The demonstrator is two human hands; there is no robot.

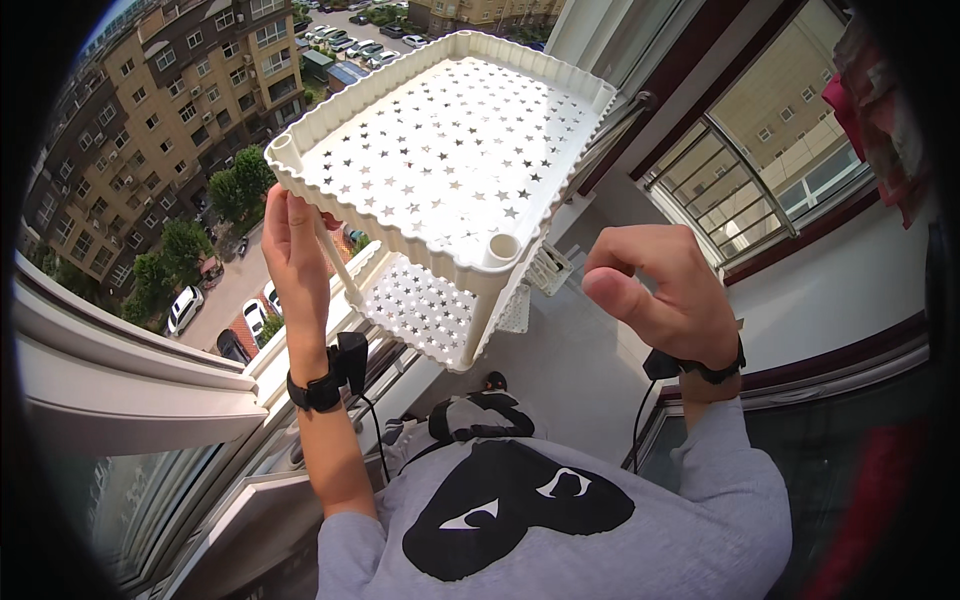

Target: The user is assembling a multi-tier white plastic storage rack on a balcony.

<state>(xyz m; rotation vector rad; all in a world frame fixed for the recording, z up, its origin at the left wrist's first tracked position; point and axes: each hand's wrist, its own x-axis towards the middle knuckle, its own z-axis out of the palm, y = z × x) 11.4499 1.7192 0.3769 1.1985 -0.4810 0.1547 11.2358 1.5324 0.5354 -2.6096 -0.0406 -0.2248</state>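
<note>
A cream plastic storage rack [440, 160] is in front of me, tilted, with star-shaped holes in its trays and a wavy rim. Its lower tray [420, 305] shows beneath the upper one, joined by corner posts. My left hand [295, 240] is closed around the rack's left side just under the upper rim; some of its fingertips are hidden behind the rack. To the right of the rack, apart from it, my right hand [665, 285] is raised with fingers curled in and thumb pointing left. Nothing shows in it.
An open window with a white frame [130, 370] is at my left, high above a street with parked cars. A metal railing [720, 180] crosses the right window. Hanging cloth [880, 110] is at the upper right. Pale floor [590, 350] lies below, beside a white plastic piece [548, 268].
</note>
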